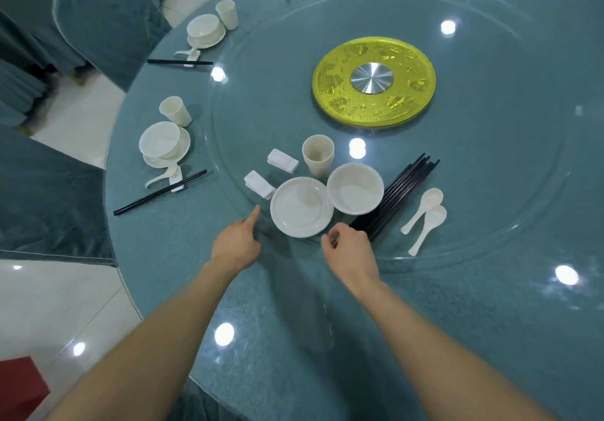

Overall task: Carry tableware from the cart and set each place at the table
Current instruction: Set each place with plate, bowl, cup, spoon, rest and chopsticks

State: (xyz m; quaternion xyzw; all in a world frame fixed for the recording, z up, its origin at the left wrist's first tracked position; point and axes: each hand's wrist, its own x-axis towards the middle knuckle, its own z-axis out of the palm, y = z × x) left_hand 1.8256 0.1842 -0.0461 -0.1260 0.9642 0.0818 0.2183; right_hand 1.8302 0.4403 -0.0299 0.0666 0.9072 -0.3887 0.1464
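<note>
The person leans over the round table under its blue-green cloth (183, 244), both bare forearms stretched out; the left hand (237, 240) has its forefinger straight and pointing, its tip at the rim of the clear glass turntable (490, 191), the other fingers tucked under and holding nothing; the right hand (349, 247) is curled, thumb and fingertips drawn close together, and I cannot tell whether they pinch anything.

Between and just beyond the two hands lies a flat white round plate (302, 206) on the glass; beyond the right hand, touching that plate, sits a deep white bowl (355, 188); farther off stands a stack of cream cups (317, 155). A bundle of black chopsticks (402, 188) runs slantwise from just beside the right knuckles, passing under the bowl's edge, so it lies close against that hand; two white spoons (425, 214) lie farther to its right. Ahead of the left forefinger are two small white oblong pieces (260, 184), the nearer one touching the plate.

Well beyond, a gold disc with a steel centre (373, 82) sits on the glass. Left of the left hand a place is laid: bowl on saucer (163, 144), cream cup (175, 111), a pair of black chopsticks (160, 191); another lies beyond it, beside a cloth-covered chair (98, 18).
</note>
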